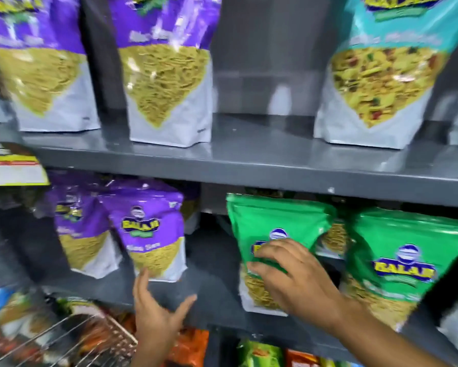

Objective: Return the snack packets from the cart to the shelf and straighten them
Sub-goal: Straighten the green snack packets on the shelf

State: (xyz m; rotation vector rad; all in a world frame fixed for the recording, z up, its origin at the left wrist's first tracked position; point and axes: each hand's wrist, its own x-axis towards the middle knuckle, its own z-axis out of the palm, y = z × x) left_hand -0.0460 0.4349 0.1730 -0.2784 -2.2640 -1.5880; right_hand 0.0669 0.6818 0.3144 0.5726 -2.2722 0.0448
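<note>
Right hand (288, 274) spread flat on green snack packet (270, 234), middle shelf (249, 168), gripping nothing. Left hand (156, 313) open, fingertip brushing purple packet (151, 234). Risk: hard push topples leaning green packet backward; purple one tilts, could slide off edge.

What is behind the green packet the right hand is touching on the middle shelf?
Behind the green packet under the right hand, another packet's yellow snack window peeks out on its right side. How many stand further back is hidden by the front packet and the hand.
</note>
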